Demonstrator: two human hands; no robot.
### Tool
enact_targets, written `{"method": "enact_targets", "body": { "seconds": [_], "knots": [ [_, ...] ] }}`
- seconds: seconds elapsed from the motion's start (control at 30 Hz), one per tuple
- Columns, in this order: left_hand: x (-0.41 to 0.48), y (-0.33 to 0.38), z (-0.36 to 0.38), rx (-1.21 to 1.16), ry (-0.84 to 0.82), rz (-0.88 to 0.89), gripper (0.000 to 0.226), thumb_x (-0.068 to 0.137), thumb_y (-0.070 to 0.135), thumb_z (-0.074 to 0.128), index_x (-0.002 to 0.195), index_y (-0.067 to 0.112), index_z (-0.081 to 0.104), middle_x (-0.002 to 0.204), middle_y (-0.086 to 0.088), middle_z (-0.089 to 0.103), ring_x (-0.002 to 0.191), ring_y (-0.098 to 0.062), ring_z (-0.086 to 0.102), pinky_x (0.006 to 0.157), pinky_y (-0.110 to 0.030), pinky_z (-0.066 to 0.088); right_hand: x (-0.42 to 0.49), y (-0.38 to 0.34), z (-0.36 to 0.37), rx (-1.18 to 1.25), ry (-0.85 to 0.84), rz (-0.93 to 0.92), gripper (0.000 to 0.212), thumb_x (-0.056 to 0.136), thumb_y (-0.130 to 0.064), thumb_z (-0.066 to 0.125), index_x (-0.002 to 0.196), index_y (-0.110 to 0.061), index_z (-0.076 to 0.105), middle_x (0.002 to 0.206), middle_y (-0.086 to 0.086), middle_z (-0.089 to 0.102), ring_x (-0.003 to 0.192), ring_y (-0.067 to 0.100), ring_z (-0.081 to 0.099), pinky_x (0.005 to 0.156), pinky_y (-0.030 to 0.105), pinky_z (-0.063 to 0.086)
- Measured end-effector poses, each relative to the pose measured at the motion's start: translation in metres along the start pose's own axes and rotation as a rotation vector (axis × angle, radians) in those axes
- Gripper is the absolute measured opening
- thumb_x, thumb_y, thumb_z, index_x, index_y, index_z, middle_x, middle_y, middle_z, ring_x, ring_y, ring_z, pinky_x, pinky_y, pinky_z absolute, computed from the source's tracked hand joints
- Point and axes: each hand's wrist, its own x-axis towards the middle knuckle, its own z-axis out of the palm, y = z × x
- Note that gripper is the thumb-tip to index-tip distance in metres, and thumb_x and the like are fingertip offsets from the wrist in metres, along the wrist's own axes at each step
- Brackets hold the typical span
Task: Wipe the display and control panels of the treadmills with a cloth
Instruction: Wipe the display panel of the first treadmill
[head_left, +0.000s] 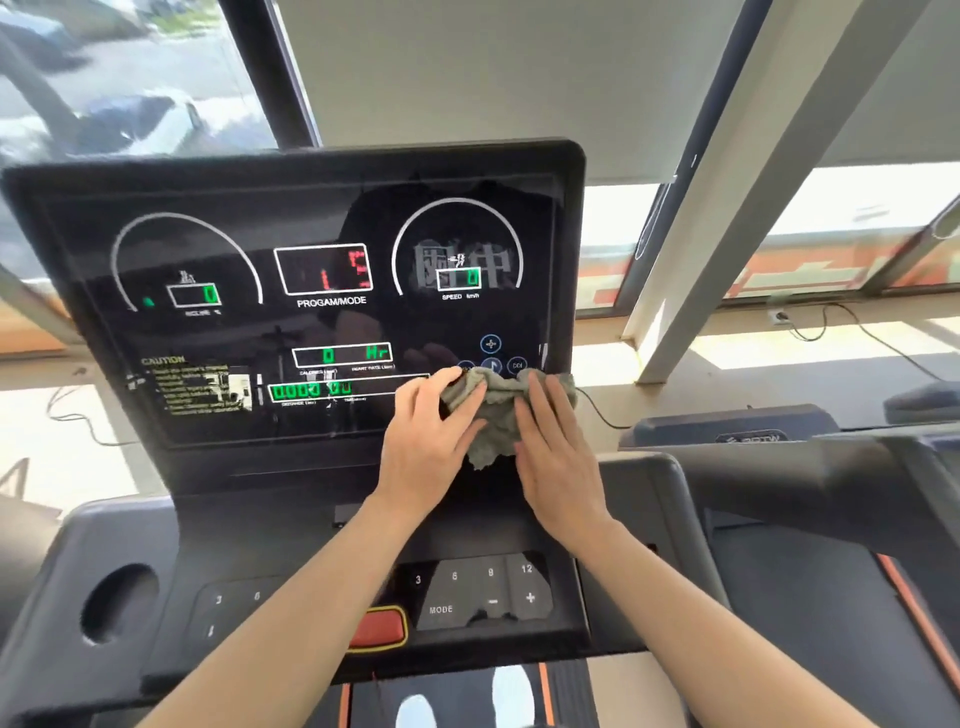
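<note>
Some display (311, 332) buttons (517, 365) hide under cloth (493, 410), left hand (428, 447) and right hand (558, 457).

Strong daylight from windows (857, 223) behind; sunlit floor (779, 353) patches blown out. Glossy display (322, 218) holds reflections, mild glare. Upper-left corner smeared with blur. Edges bend, wide-angle. Lower console (130, 545) shaded.
</note>
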Motion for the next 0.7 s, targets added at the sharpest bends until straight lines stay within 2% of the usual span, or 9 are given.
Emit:
{"method": "enact_targets", "body": {
  "seconds": [0.27,0.5,0.7],
  "knots": [
    [0.029,-0.028,-0.012,0.178,0.062,0.114,0.048,0.096,0.044,0.069,0.135,0.018,0.065,0.129,-0.008,0.053,0.095,-0.031,0.059,0.082,-0.041,0.050,0.037,0.006,-0.011,0.012,0.102,-0.036,0.044,0.097,-0.002,0.057,0.140,0.004,0.051,0.156,0.016,0.037,0.149,0.033,0.025,0.114,0.049,0.037],
    [0.094,-0.044,-0.033,0.259,0.147,0.093,0.051,0.095,0.054,0.066,0.136,0.024,0.065,0.118,-0.007,0.064,0.093,-0.026,0.044,0.074,-0.039,0.039,0.102,0.013,-0.042,-0.027,0.174,-0.054,0.048,0.100,-0.011,0.056,0.145,-0.002,0.046,0.160,0.012,0.031,0.152,0.028,0.019,0.110,0.045,0.044],
    [0.136,-0.053,-0.049,0.312,0.145,0.063,0.062,0.096,0.065,0.054,0.144,0.025,0.055,0.119,-0.009,0.057,0.095,-0.027,0.043,0.077,-0.041,0.039,0.150,0.012,-0.069,-0.067,0.189,-0.062,0.055,0.099,-0.013,0.055,0.150,-0.004,0.038,0.162,0.012,0.025,0.152,0.028,0.014,0.121,0.045,0.028]
  ]
}}
